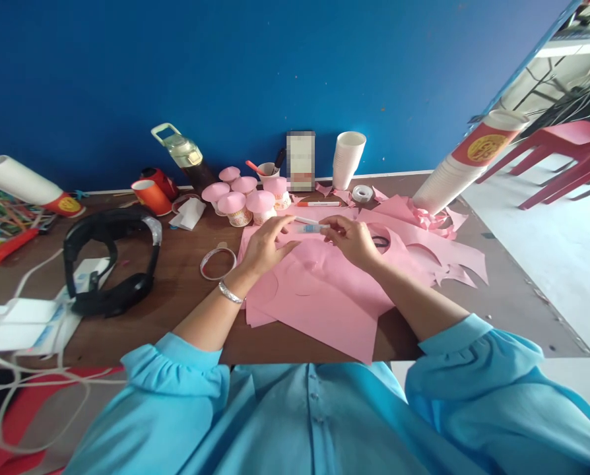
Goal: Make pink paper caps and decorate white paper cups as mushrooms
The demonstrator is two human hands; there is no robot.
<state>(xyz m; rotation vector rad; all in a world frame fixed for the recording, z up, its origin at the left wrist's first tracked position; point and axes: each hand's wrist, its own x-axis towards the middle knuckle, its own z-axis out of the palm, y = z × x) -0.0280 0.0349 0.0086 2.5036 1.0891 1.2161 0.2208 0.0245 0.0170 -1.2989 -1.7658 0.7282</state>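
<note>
Above the pink paper sheets (319, 297), a small clear tube-like item with a blue label (311, 228) lies between my two hands. My left hand (269, 245) touches its left end, with fingers and thumb curved round. The fingers of my right hand (350, 239) pinch its right end. Behind it lies a white pen with an orange cap (319, 204). Scissor handles (381, 241) show beside my right hand, partly covered by paper. Several small paper cups with pink cone tops (261, 203) stand to the left.
A tape ring (218, 264) and a black headset (111, 300) are at left. A bottle (186, 155), a phone (300, 161) and stacked white cups (348, 158) stand along the blue wall. A tape roll (362, 193) and a leaning cup stack (448, 178) are at right.
</note>
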